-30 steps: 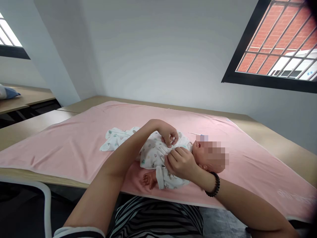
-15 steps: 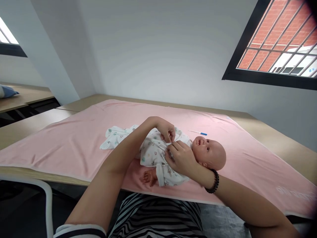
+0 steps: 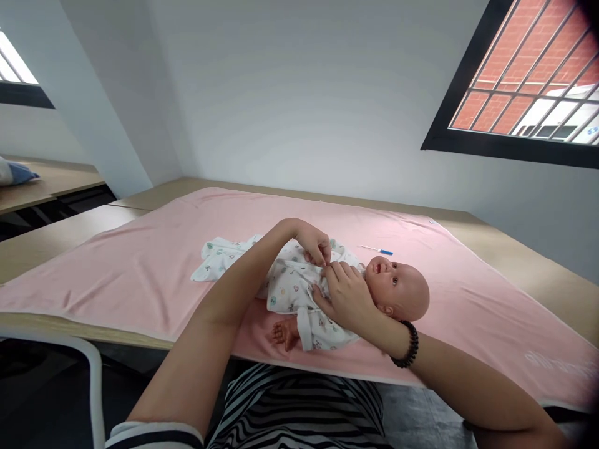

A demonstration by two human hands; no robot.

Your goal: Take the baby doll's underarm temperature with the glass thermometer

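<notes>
A baby doll (image 3: 403, 292) lies on its back on a pink cloth (image 3: 154, 262), its head to the right. It wears a white printed garment (image 3: 286, 288) that spreads to the left past its body. My left hand (image 3: 316, 244) is bent down over the doll's chest, its fingers pinched at the front of the garment. Beside it, my right hand (image 3: 347, 294) rests on the upper chest, fingertips touching the garment close to the left fingertips, thumb set apart lower down. The small bit of fabric between the fingertips is mostly hidden.
A thin white and blue stick (image 3: 384, 252) lies on the cloth beyond the doll's head. The wooden table edge (image 3: 116, 337) runs along the near side, with a white curved chair frame (image 3: 96, 380) at the lower left. A wall stands behind the table.
The right fingers have drawn closer together and flattened slightly at the garment's front. The left hand stays pinched in nearly the same place. The view has shifted very slightly.
</notes>
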